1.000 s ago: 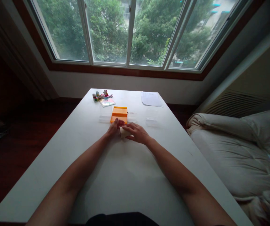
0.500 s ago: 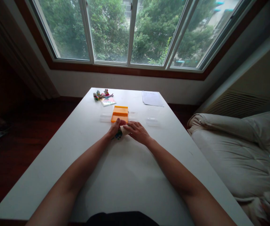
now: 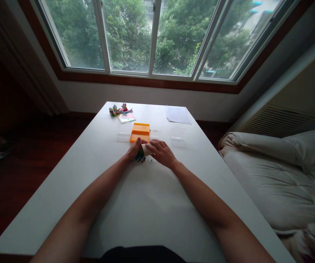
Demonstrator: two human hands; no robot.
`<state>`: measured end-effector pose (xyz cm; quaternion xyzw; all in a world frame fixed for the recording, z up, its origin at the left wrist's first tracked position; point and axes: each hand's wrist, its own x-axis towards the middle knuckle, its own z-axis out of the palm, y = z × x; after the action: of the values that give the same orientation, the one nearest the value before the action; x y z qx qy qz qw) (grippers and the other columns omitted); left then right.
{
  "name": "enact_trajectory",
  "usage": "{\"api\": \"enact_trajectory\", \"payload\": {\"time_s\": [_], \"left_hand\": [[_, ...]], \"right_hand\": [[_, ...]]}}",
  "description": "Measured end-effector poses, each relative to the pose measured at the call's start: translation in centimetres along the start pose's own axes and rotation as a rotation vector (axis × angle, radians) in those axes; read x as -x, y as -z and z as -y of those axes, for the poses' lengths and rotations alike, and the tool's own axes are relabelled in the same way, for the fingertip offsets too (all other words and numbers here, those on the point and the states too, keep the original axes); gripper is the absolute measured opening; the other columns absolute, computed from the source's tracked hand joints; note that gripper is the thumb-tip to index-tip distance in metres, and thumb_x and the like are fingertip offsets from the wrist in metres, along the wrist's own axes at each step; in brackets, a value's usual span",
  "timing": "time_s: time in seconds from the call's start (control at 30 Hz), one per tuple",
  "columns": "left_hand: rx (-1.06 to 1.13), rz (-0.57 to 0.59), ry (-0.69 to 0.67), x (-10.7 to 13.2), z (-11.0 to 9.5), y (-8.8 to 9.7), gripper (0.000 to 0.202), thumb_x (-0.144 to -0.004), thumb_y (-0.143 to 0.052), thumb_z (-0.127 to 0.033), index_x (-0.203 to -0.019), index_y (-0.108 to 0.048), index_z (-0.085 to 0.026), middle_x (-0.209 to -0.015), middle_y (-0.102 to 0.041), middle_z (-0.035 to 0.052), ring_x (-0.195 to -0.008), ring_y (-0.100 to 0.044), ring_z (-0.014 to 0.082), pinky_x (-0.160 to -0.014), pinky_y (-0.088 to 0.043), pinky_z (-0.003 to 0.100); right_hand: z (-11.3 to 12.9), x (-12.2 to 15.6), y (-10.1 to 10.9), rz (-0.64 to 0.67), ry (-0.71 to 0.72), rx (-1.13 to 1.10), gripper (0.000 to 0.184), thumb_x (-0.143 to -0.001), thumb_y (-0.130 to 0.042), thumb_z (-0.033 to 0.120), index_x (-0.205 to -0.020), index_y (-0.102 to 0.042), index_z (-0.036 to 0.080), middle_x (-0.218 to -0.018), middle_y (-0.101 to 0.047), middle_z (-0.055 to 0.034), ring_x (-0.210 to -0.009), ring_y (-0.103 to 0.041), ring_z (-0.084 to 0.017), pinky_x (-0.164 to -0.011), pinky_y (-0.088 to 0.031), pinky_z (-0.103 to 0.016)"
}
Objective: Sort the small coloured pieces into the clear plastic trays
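My right hand (image 3: 161,150) is wrapped over a pale, cream-coloured cup-like container (image 3: 147,149), which lies tilted with its mouth toward the left. Small dark green and blue beads (image 3: 140,157) lie in a heap on the table at that mouth, and one green bead (image 3: 151,160) sits apart to the right. My left hand (image 3: 134,149) curves around the far and left side of the heap, thumb raised and fingers apart from the palm; some of its fingertips are hidden. Just beyond both hands is an orange plastic case (image 3: 140,132) with two sections.
Clear plastic boxes (image 3: 177,137) stand right of the case, another clear container (image 3: 123,136) left of it. Farther back on the white table (image 3: 157,204) are small toy figures (image 3: 116,110), a colourful card (image 3: 127,117) and white papers (image 3: 177,114). A sofa (image 3: 272,175) stands at the right.
The container's mouth has shifted slightly to the right, and more beads show on the table below it. A single green bead now lies to the right.
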<state>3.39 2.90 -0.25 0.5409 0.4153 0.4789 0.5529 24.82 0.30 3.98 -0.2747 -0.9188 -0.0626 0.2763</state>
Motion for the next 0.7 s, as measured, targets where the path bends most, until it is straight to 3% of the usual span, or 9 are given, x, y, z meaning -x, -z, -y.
{"api": "enact_trajectory", "payload": {"time_s": [0.23,0.4,0.7], "left_hand": [[-0.025,0.014,-0.042,-0.1,0.4,0.2,0.080,-0.087,-0.030,-0.081,-0.105,-0.069,-0.014,-0.088,-0.070,0.0088,-0.077,-0.064,0.0203,-0.069,-0.050,0.031],[-0.057,0.008,-0.085,-0.2,0.1,0.4,0.079,-0.089,-0.028,-0.080,-0.101,-0.070,-0.013,-0.094,-0.071,0.0103,-0.084,-0.065,0.0211,-0.076,-0.051,0.032],[0.082,-0.012,-0.028,-0.6,1.1,0.1,0.075,-0.087,-0.038,-0.080,-0.102,-0.069,-0.014,-0.091,-0.070,0.0101,-0.081,-0.066,0.0186,-0.077,-0.053,0.031]], "right_hand": [[0.0,0.2,-0.1,-0.020,-0.005,0.007,0.054,-0.095,-0.055,0.023,-0.148,-0.043,0.029,-0.139,-0.052,-0.0122,-0.136,-0.042,-0.032,-0.107,-0.042,-0.051],[0.3,0.0,-0.3,-0.016,0.014,0.013,0.051,-0.096,-0.053,0.024,-0.147,-0.044,0.028,-0.141,-0.051,-0.0117,-0.137,-0.041,-0.031,-0.108,-0.041,-0.051],[-2.6,0.9,0.6,0.064,-0.086,-0.133,0.067,-0.086,-0.071,0.037,-0.147,-0.045,0.027,-0.127,-0.058,-0.0122,-0.111,-0.057,-0.030,-0.094,-0.051,-0.047]]}}
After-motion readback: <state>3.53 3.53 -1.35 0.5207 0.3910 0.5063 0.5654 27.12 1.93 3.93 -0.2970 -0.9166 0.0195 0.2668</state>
